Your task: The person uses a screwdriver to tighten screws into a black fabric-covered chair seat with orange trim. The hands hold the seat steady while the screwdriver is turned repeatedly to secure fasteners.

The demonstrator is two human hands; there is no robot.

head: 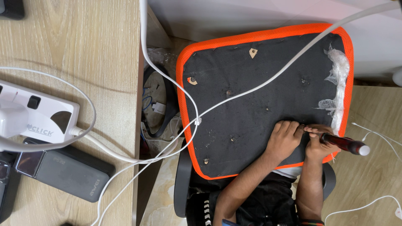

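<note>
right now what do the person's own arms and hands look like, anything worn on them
Both forearms are bare, with no sleeves reaching into view and no gloves on the left hand or the right hand. No rings or watch can be made out. At the bottom edge of the picture, near the right elbow, there is a dark band with a thin reddish stripe around the arm; what it is cannot be told.

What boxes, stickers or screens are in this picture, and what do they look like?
Power strip: left, on the wooden desk; white block, dark switch, grey printed logo.
Power bank: just below the strip; flat dark grey slab, faint lettering, glossy end.
Dark device: bottom-left edge, mostly cut off; maybe a screen, cannot tell.
Plastic wrap: crumpled clear film, right edge of the orange-rimmed black seat pad.
No signs in view.
</note>
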